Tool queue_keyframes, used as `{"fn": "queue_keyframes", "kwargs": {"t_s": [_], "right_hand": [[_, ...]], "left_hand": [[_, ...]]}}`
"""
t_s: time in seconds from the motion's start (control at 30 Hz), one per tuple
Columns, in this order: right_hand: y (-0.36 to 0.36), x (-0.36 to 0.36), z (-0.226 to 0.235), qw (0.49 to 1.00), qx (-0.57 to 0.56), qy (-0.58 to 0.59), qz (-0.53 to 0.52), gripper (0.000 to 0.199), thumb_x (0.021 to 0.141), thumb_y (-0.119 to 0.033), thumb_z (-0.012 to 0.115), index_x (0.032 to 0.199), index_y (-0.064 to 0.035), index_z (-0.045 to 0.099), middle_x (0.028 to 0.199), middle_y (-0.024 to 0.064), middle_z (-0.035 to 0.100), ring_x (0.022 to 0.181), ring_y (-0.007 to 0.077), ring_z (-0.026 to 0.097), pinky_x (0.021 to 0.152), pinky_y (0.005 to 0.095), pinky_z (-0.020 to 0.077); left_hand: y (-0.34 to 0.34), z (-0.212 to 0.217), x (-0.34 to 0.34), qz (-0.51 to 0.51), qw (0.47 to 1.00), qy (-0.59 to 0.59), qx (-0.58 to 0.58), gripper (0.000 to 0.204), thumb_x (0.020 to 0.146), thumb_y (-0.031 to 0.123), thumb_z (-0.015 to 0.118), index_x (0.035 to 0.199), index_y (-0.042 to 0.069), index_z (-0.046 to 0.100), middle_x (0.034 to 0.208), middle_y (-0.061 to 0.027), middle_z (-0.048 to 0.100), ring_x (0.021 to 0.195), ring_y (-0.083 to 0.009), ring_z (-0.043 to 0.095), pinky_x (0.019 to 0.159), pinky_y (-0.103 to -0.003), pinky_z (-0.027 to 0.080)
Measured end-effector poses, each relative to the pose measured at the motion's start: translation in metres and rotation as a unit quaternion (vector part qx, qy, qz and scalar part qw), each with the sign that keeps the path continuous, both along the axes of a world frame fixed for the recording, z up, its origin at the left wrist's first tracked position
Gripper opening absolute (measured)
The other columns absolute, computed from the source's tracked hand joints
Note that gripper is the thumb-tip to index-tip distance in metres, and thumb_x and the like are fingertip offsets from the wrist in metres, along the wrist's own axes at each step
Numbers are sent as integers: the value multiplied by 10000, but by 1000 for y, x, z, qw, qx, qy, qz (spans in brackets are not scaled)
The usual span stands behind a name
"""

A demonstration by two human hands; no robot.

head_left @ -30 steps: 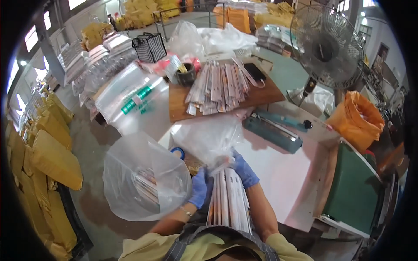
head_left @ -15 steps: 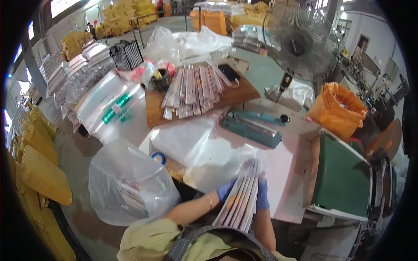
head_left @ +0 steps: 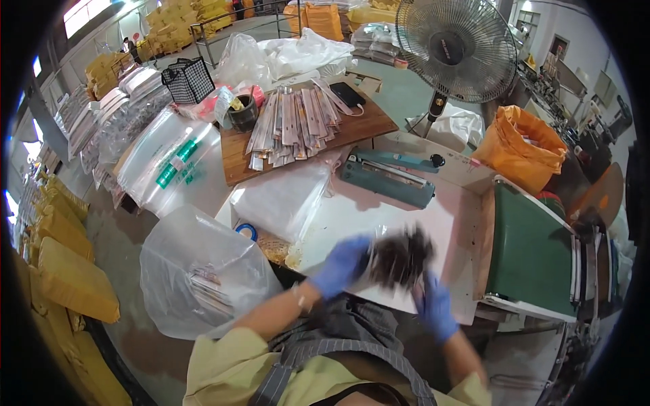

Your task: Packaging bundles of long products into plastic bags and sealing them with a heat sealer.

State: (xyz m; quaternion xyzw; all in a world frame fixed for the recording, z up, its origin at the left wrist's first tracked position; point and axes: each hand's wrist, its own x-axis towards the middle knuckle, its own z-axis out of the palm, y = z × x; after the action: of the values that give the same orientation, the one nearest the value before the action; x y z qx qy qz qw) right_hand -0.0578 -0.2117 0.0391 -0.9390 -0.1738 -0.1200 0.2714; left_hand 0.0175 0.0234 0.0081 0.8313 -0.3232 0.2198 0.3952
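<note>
Both my hands wear blue gloves and are raised over the near edge of the white worktop. Between them is a dark bundle (head_left: pixel 401 257), smeared by motion, so its exact kind is unclear. My left hand (head_left: pixel 342 266) is closed on its left side. At its lower right, my right hand (head_left: pixel 437 308) grips it, with the fingers partly blurred. Left of my left arm, a large clear plastic bag (head_left: pixel 179 264) holds several slim packets (head_left: pixel 210 287). Beyond my hands lie a stack of clear plastic bags (head_left: pixel 277 203) and a teal heat sealer (head_left: pixel 386 181).
A wooden board (head_left: pixel 237 162) bears fanned slim packets (head_left: pixel 294 125), a dark cup (head_left: pixel 242 114) and a phone (head_left: pixel 347 95). A fan (head_left: pixel 453 51) stands behind. At right are an orange sack (head_left: pixel 521 152) and a green panel (head_left: pixel 528 250). Blue tape (head_left: pixel 247 232) lies beside the bags.
The long, pale bundle of packets that lay upright against my body is no longer seen that way; a dark, blurred bundle is between my hands. My hands have moved farther apart.
</note>
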Motion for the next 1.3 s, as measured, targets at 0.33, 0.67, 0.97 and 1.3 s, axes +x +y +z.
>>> {"fn": "queue_keyframes", "kwargs": {"t_s": [0.33,0.67,0.97,1.3], "right_hand": [[-6,80,127,987,-36,-119,107,123,675,-42,626,681,-29,504,660,114,483,576,277,489,528,343,399],[9,84,66,945,-69,-318,-38,174,709,-90,595,851,-11,533,743,135,546,684,313,546,588,382,435],[-37,290,8,909,52,-299,-287,142,830,-177,530,766,-51,515,690,157,554,596,345,533,524,396,401],[16,342,18,936,299,-160,-91,91,795,-94,540,837,-21,575,694,12,538,623,79,464,569,224,395]], "left_hand": [[-9,118,101,72,989,126,-44,59,746,-7,534,704,-10,576,627,-54,592,522,-113,579,464,-234,462],[-45,98,48,-182,949,172,-194,72,795,63,544,823,15,590,754,-46,597,645,-83,572,582,-215,478],[-121,-49,115,-164,783,481,-358,553,610,150,777,1082,23,517,962,-63,603,864,-125,561,791,-264,451],[-77,-70,198,-129,636,598,-470,357,671,205,740,910,-19,601,783,-63,615,622,-146,595,534,-269,498]]}}
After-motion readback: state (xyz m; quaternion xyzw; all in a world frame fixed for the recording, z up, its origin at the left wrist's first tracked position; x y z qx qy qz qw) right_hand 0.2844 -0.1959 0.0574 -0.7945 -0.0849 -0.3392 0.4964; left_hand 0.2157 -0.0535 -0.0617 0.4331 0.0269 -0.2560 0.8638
